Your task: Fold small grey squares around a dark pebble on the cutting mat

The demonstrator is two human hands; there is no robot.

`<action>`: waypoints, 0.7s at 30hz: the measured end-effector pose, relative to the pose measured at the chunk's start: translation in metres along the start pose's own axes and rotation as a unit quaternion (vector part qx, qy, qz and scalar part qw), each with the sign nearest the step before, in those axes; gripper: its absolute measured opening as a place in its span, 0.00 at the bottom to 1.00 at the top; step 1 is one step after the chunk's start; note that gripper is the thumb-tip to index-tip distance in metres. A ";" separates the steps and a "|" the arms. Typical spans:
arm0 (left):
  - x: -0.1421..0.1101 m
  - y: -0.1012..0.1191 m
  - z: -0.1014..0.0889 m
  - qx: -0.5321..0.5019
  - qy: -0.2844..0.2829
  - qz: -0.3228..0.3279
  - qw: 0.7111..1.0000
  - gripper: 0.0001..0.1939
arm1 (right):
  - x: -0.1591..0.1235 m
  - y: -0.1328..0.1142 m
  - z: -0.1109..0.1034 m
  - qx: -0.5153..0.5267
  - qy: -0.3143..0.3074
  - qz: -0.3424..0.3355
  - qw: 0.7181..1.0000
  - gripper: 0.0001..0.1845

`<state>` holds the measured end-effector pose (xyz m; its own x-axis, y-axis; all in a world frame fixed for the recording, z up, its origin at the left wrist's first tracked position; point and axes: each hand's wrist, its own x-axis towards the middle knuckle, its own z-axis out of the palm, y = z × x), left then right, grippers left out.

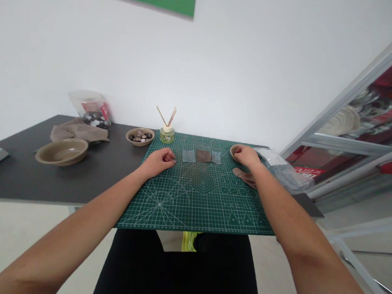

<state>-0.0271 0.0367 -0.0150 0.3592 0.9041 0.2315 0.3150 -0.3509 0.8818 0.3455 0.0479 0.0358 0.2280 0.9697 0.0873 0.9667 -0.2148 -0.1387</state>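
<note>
Three small flat pieces lie in a row on the green cutting mat (201, 210): a grey-blue piece (189, 156), a brown piece (203, 156) and another grey-blue piece (216, 158). They look like cloth squares. To the left of the row, my left hand (159, 161) rests on the mat with its fingers curled in; whatever may be inside them is hidden. My right hand (247, 156) reaches over the rim of a small beige bowl (234, 149), fingers pinched together, and its fingertips hide what they touch. Below that wrist lies some brown cloth (244, 176).
A diffuser bottle with sticks (167, 134) stands behind my left hand. Left of it are a bowl of stones (140, 137), a larger bowl (62, 151), a crumpled cloth (78, 131) and a clear tub (91, 108). A plastic bag (286, 171) lies at the right.
</note>
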 end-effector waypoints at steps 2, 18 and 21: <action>0.000 -0.002 0.000 0.011 -0.005 0.005 1.000 0.10 | 0.004 -0.002 -0.002 -0.031 -0.019 -0.003 0.999 0.14; -0.001 -0.001 -0.003 0.023 -0.006 0.041 0.999 0.14 | -0.018 -0.084 -0.015 0.045 0.116 -0.152 0.981 0.14; -0.002 0.001 -0.003 0.022 -0.003 0.044 0.999 0.14 | -0.027 -0.126 -0.011 0.098 0.093 -0.227 0.964 0.11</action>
<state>-0.0299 0.0353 -0.0130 0.3927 0.8678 0.3045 0.3206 -0.4395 0.8391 0.2183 0.0474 0.0616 -0.1800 0.9173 0.3552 0.9353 0.2715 -0.2271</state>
